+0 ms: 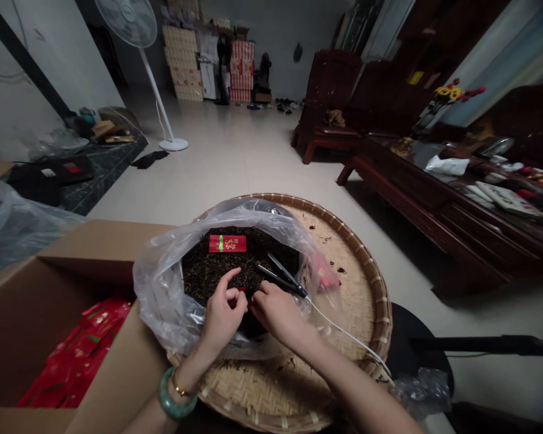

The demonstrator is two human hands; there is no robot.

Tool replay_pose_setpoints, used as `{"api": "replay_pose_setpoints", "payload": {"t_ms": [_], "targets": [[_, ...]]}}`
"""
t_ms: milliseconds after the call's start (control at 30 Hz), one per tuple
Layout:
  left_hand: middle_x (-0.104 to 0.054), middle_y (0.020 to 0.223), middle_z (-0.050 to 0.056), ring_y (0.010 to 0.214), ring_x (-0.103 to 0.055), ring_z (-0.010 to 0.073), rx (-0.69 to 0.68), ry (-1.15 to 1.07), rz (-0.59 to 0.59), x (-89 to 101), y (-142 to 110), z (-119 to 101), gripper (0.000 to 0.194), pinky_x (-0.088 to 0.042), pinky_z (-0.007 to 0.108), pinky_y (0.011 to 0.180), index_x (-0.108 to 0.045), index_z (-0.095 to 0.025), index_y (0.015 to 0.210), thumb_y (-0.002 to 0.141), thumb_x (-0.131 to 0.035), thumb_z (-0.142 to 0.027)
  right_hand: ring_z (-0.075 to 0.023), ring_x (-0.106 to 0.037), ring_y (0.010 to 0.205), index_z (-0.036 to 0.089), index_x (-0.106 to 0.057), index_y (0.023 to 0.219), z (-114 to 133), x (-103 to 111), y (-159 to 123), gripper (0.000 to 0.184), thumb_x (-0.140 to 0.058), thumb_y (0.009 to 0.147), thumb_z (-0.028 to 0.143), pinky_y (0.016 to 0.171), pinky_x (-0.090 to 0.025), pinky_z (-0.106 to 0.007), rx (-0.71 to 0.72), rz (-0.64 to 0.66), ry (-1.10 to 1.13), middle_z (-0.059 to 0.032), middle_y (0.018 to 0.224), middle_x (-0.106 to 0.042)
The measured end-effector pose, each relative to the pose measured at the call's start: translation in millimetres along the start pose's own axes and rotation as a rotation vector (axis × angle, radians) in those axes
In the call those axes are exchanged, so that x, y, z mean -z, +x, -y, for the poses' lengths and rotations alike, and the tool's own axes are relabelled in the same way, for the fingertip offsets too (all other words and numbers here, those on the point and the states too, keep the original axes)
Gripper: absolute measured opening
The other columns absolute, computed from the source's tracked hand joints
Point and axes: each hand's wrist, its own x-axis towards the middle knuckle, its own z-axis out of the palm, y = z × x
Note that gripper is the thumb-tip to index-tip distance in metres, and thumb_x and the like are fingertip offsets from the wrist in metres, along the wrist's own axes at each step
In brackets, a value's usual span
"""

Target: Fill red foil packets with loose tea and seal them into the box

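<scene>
My left hand (224,312) and my right hand (277,308) meet above an open clear plastic bag (156,271) of dark dried tea leaves (199,274). Fingers of both hands are pinched around a small red packet, mostly hidden, with only slivers of red showing between them. On the leaves behind them lies a flat red tea packet (228,243) with gold characters and a green mark. A black hair straightener (280,278), jaws apart, rests at the bag's right side beside my right hand, its white cord running right.
The bag stands on a round woven bamboo tray (350,253) with scattered leaves. At left, an open cardboard box (104,241) holds many red packets (79,355). A black round stool (416,343), a wooden table (416,193) and a white fan (156,102) stand around.
</scene>
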Motion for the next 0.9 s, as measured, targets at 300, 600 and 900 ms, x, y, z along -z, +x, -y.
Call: {"api": "replay_pose_setpoints", "payload": {"t_ms": [300, 600, 900], "targets": [[-0.069, 0.101, 0.005, 0.090, -0.062, 0.0227, -0.113, 0.153, 0.476, 26.0, 23, 22, 0.044, -0.048, 0.034, 0.083, -0.065, -0.020, 0.105, 0.062, -0.073, -0.027, -0.0126, -0.058, 0.081, 0.016, -0.066, 0.094, -16, 21, -3, 0.017, -0.051, 0.089, 0.011, 0.072, -0.047, -0.022, 0.155, -0.024, 0.419, -0.0047, 0.093, -0.061], [-0.059, 0.060, -0.004, 0.055, -0.048, 0.0111, -0.016, 0.099, 0.492, 9.0, 10, 25, 0.016, -0.035, 0.019, 0.050, -0.067, -0.014, 0.070, 0.063, -0.069, -0.028, -0.0169, -0.049, 0.090, 0.018, -0.072, 0.077, -11, 27, 2, 0.026, -0.055, 0.089, 0.033, 0.080, -0.046, -0.028, 0.137, -0.003, 0.261, -0.0046, 0.085, -0.057], [-0.055, 0.057, -0.004, 0.053, -0.044, 0.0103, 0.028, 0.081, 0.372, 6.1, 11, 20, 0.020, -0.035, 0.020, 0.050, -0.066, -0.013, 0.069, 0.064, -0.071, -0.031, -0.0204, -0.046, 0.087, 0.018, -0.069, 0.086, -5, 29, -5, 0.018, -0.056, 0.088, 0.030, 0.071, -0.045, -0.030, 0.092, -0.302, 0.165, -0.0077, 0.088, -0.058]]}}
